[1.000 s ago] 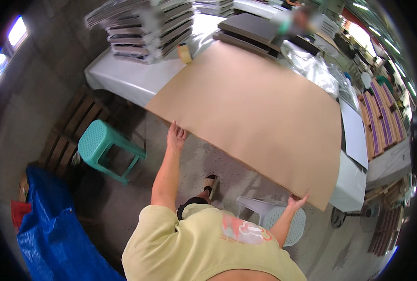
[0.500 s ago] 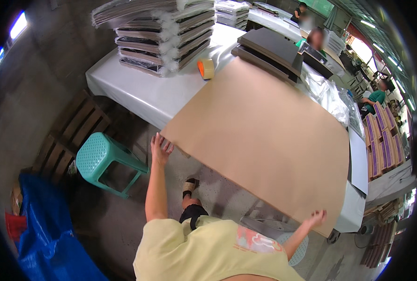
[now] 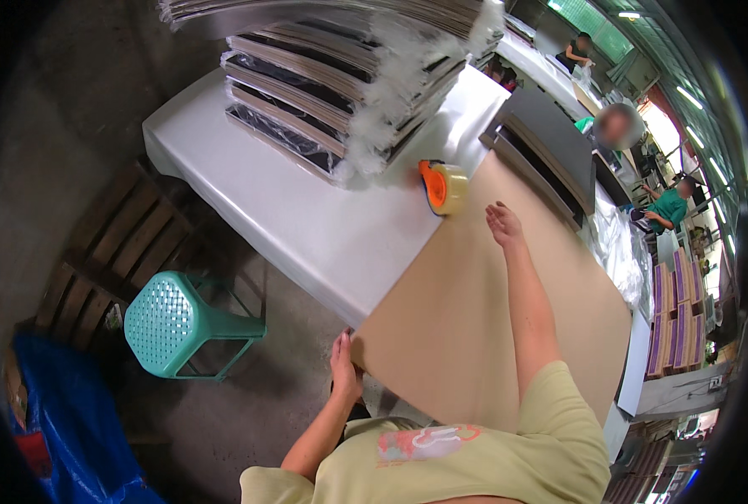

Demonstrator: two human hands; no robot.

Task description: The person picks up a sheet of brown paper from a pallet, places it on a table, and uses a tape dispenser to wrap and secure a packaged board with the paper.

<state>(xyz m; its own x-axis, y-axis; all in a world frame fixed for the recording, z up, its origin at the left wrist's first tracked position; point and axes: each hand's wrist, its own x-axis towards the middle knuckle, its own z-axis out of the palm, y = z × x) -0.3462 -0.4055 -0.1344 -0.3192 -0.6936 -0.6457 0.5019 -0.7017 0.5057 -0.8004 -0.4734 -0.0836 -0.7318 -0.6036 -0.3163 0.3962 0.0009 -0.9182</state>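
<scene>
The brown sheet [image 3: 466, 311], a single one, is lying across the table, its near part reaching past the table edge toward the person's pale yellow shirt [image 3: 475, 462]. Two hands are working at it: the left hand [image 3: 346, 370] is standing just beside the sheet's left corner with its fingers straight and together, though I cannot tell whether it is touching the edge; the right hand [image 3: 503, 224] is hanging above the sheet's far left part, empty, its fingers loosely bent and unclosed. One green stool [image 3: 160, 323] is standing on the grey floor [image 3: 265, 420] to the left, and one blue tarp [image 3: 76, 428] is spreading below it, near some brown wooden slats [image 3: 109, 269]. The table [image 3: 307, 227] is wearing a smooth, shiny white cover. On it, one tape roll [image 3: 450, 191] in an orange and blue holder is resting close to the sheet's left edge. One tall stack of film-wrapped boards [image 3: 298, 88] is rising behind, its layers too blurred to count; one pile of dark boards [image 3: 546, 143] is sitting at the sheet's far end, with clear plastic film [image 3: 616, 252] bunching beside it. Farther right, brown boxes with purple stripes [image 3: 676, 328] are standing piled. At least three other people [image 3: 668, 207] are occupying the room beyond, where several ceiling lights [image 3: 689, 97] are glowing.
</scene>
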